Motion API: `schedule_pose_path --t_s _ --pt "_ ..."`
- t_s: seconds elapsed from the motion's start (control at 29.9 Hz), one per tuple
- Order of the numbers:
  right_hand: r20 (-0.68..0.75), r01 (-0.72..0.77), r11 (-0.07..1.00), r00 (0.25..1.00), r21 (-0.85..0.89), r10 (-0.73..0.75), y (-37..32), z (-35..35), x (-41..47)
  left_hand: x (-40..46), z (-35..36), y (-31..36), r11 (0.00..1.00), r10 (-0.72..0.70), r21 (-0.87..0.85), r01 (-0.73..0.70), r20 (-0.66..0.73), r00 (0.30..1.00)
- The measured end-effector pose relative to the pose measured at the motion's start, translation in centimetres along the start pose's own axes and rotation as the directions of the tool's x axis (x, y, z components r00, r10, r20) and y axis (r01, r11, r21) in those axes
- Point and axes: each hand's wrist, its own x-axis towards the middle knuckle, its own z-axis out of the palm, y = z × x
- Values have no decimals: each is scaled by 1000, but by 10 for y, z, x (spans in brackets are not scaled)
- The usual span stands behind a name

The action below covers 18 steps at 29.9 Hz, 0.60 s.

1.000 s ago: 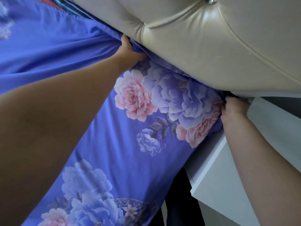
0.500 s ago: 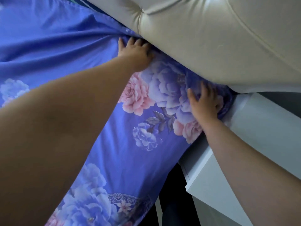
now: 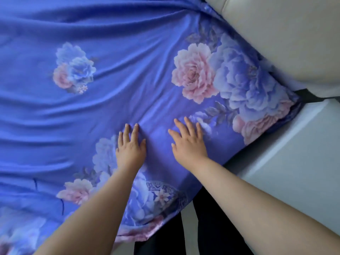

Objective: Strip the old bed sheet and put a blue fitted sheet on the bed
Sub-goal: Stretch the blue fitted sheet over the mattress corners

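Observation:
The blue fitted sheet (image 3: pixel 114 100), printed with pink and lilac peonies, covers the bed and wraps over its near right corner by the headboard. Long wrinkles run across its left half. My left hand (image 3: pixel 131 146) lies flat on the sheet with straight fingers, palm down. My right hand (image 3: pixel 189 142) rests flat beside it, a hand's width to the right, fingers spread. Neither hand holds any cloth. The old sheet is nowhere in view.
A cream padded headboard (image 3: pixel 287 39) fills the upper right. A white bedside cabinet (image 3: pixel 294 153) stands against the bed's right edge. My dark trouser legs (image 3: pixel 209 227) show in the gap between bed and cabinet.
Both hands left the sheet's corner at the headboard and came back toward me, now lying flat on the bed top. The view pulled back, showing more of the sheet.

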Motion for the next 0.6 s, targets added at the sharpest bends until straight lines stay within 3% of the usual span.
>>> schedule_pose_path --t_s 0.13,0.27,0.33,0.43,0.53,0.6 --pt "353 186 976 926 -114 -135 -59 38 -24 -43 6 -107 982 -168 -54 178 153 974" --pt "505 213 973 852 -88 -141 -129 81 -53 -84 10 -209 974 -210 -43 224 222 952" --pt "531 206 975 837 -80 -134 -167 103 -66 -107 8 -254 984 -173 -12 178 172 970" --pt "516 159 987 847 -18 -127 -234 141 -91 -142 9 -325 998 -62 9 62 -15 998" --pt "405 111 985 901 133 -156 -304 185 -128 -181 8 -392 994 -112 -9 113 -241 964" --pt "315 168 978 928 122 -199 -345 211 -155 -205 11 -433 990 -128 27 139 -234 964"
